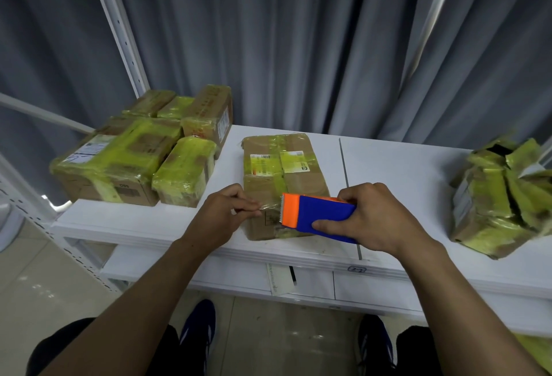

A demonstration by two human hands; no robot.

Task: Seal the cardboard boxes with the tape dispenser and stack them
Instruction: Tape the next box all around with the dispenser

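My left hand point(227, 214) hovers at the near left corner of the box point(283, 172). Its fingers point(248, 207) are pressed together, pinching the loose end of the clear tape point(268, 207). The tape runs from them to the toothed orange edge of the tape dispenser point(319, 216).

My right hand point(373, 220) grips the blue body of the dispenser, thumb along its near side and the other fingers curled over its far edge. The dispenser sits low over the near end of the box, but I cannot tell whether it touches the cardboard.

The box lies flat on the white surface point(403, 172) in front of me, lengthwise away from me, with yellow-green tape and two labels on its top.

At the left end of the surface, a group of taped boxes point(134, 154) stands packed close together. Well apart on the right sits a crumpled box point(501, 202) with ragged tape. A grey curtain point(298, 47) hangs behind.
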